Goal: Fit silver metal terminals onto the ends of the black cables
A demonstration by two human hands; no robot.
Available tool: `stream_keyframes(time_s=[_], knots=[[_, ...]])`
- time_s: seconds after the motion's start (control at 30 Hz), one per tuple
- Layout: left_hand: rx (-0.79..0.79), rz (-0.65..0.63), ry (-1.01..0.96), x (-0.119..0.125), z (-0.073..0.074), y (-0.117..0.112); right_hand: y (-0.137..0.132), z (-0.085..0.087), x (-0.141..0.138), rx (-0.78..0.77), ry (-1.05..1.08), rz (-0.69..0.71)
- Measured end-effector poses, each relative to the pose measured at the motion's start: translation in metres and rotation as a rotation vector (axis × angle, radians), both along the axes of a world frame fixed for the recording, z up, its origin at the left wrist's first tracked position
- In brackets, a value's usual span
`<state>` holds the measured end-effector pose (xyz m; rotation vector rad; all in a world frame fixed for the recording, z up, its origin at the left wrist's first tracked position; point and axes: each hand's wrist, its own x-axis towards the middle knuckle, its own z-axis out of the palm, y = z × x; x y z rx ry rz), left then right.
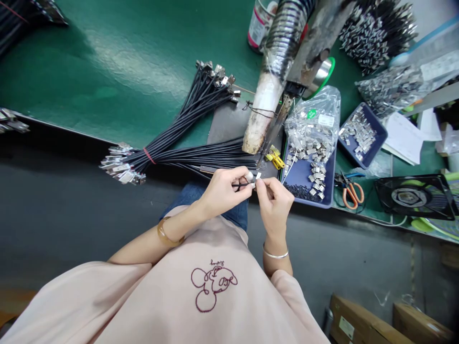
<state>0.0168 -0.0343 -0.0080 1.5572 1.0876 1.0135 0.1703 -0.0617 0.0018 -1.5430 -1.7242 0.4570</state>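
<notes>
My left hand pinches the end of a thin black cable just below the table edge. My right hand meets it fingertip to fingertip and pinches a small metal shell at the cable's tip. Both hands are closed. A bundle of black cables with metal connectors, tied with a red band, lies on the green table just beyond my hands.
A blue tray holds loose metal shells and a clear bag of them. A second blue tray, orange-handled cutters, a black fan and a foil-wrapped tool arm stand to the right. Cardboard boxes sit on the floor.
</notes>
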Motion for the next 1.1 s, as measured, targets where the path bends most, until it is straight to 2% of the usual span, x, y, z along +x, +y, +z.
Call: stream_keyframes(time_s=[0.1,0.27,0.47,0.67,0.77,0.87,0.93,1.0,1.1], knots=[[0.007,-0.037,-0.005,-0.003,0.002,0.0,0.001,0.001,0.002,0.041,-0.072,0.061],[-0.084,-0.057,-0.133,-0.007,0.007,0.001,-0.004,0.0,0.01,0.075,0.07,-0.055],[-0.117,-0.132,-0.169,-0.012,0.008,0.003,-0.002,0.003,0.009,0.126,0.007,0.091],[-0.106,-0.154,-0.146,-0.015,0.003,-0.002,0.0,0.013,0.015,-0.016,-0.021,0.222],[-0.149,-0.136,-0.174,-0.014,0.003,-0.002,-0.005,0.015,0.019,0.055,0.046,0.139],[-0.211,-0.124,-0.207,-0.012,0.005,0.003,-0.01,0.013,0.021,0.263,0.181,-0.046],[-0.241,-0.128,-0.24,-0.012,0.006,0.008,-0.012,0.012,0.021,0.334,0.176,-0.117],[-0.261,-0.137,-0.269,-0.012,0.008,0.013,-0.011,0.01,0.02,0.307,0.082,-0.107],[-0.27,-0.141,-0.283,-0.011,0.011,0.018,-0.005,0.007,0.016,0.178,0.033,0.01]])
